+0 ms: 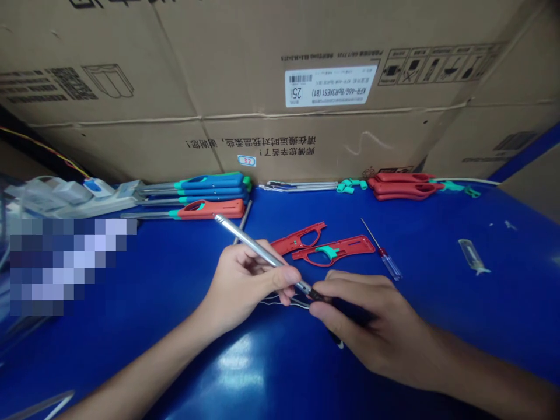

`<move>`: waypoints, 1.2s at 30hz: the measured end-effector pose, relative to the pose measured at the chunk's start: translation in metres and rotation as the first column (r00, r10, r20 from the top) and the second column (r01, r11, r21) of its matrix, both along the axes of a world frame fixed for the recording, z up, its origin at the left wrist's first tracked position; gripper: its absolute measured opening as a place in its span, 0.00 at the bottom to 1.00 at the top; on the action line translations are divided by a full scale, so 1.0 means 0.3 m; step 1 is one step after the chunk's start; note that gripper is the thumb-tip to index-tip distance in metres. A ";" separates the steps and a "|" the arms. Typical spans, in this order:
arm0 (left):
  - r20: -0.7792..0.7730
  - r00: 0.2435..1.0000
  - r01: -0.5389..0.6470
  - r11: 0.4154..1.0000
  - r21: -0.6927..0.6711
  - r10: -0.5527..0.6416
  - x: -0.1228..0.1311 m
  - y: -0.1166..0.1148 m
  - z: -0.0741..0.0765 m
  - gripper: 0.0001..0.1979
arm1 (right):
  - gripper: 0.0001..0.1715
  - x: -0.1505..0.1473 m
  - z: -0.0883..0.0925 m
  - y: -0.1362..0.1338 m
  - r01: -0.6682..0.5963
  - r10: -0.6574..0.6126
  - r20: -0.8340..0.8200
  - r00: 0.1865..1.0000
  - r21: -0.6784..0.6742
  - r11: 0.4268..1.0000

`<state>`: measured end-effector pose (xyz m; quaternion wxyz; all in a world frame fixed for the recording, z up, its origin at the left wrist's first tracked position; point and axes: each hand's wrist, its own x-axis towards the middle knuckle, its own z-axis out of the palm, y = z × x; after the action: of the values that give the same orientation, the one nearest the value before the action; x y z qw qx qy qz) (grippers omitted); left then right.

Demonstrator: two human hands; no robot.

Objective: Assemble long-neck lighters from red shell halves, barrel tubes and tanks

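My left hand is closed around a thin silver metal tube that slants up and to the left. My right hand pinches the tube's lower dark end with thumb and forefinger, and thin white wires trail under it. Just beyond the hands lie two red plastic handle halves, one with a teal trigger. A small screwdriver with a clear blue handle lies to their right.
Everything rests on a blue table. Assembled long lighters with blue and red handles are piled at the back left, red handles and teal parts at the back right. Cardboard boxes wall the back. A clear plastic piece lies right.
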<state>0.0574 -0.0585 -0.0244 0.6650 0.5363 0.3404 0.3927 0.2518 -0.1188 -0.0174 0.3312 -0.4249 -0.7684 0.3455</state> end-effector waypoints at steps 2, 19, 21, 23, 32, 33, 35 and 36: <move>-0.021 1.000 -0.009 1.000 0.003 0.009 0.005 -0.004 0.001 0.15 | 0.12 -0.004 -0.016 -0.005 0.013 -0.026 0.076 0.997 0.170 0.985; -0.050 0.998 -0.031 0.999 0.026 0.032 0.028 -0.020 -0.004 0.14 | 0.15 -0.014 -0.056 -0.022 0.009 -0.112 0.222 0.969 0.418 0.908; -0.024 1.000 -0.017 1.000 -0.004 0.017 0.022 -0.016 -0.008 0.14 | 0.14 -0.012 -0.051 -0.022 0.026 -0.100 0.193 0.976 0.354 0.935; 0.011 1.000 0.004 1.000 -0.018 -0.004 0.013 -0.011 -0.013 0.14 | 0.10 -0.010 -0.039 -0.020 0.035 -0.079 0.156 0.985 0.270 0.962; 0.200 0.969 0.149 0.989 0.004 -0.147 -0.019 0.015 -0.026 0.07 | 0.09 0.001 0.015 -0.009 0.040 -0.040 -0.015 0.999 -0.038 0.998; 0.209 0.966 0.159 0.987 -0.004 -0.154 -0.020 0.016 -0.025 0.06 | 0.09 0.002 0.014 -0.009 0.041 -0.042 -0.028 0.999 -0.032 0.999; 0.222 0.960 0.177 0.984 -0.018 -0.169 -0.021 0.017 -0.025 0.06 | 0.09 0.004 0.011 -0.009 0.040 -0.040 -0.045 0.998 -0.004 0.999; 0.225 0.958 0.185 0.982 -0.023 -0.176 -0.021 0.016 -0.025 0.07 | 0.09 0.004 0.010 -0.010 0.042 -0.041 -0.039 0.998 0.018 0.999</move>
<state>0.0510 -0.0537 -0.0319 0.7435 0.5032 0.2220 0.3804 0.2531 -0.1216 -0.0145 0.3572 -0.4309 -0.7560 0.3395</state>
